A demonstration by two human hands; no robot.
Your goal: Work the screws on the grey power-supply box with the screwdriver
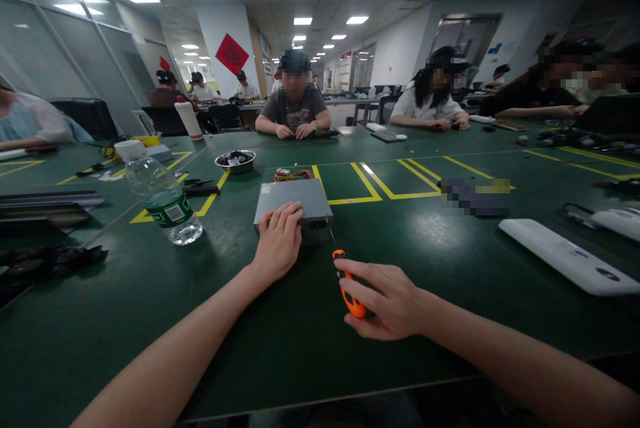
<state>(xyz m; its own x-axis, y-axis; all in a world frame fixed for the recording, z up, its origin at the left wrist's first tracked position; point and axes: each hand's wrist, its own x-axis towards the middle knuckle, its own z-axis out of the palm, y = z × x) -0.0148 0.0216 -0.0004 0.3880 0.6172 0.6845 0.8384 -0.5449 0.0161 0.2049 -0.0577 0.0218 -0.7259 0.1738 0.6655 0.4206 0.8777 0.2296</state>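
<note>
A grey metal computer power supply (291,193) lies on the green table, a bundle of coloured wires (294,175) behind it. My left hand (280,235) holds it, with the fingers over the top and the palm at its front edge. In my right hand (385,298) is an orange and black screwdriver (354,301), gripped by the handle. Its thin shaft slants up to the right front corner of the power supply, beside the socket. I cannot make out the tip or any screw there.
A water bottle (173,208) stands left of the power supply, and a metal bowl (235,161) of dark parts lies behind. White power banks (565,255) are at the right. Yellow tape marks (355,201) run across the table. Several people sit around and beyond it.
</note>
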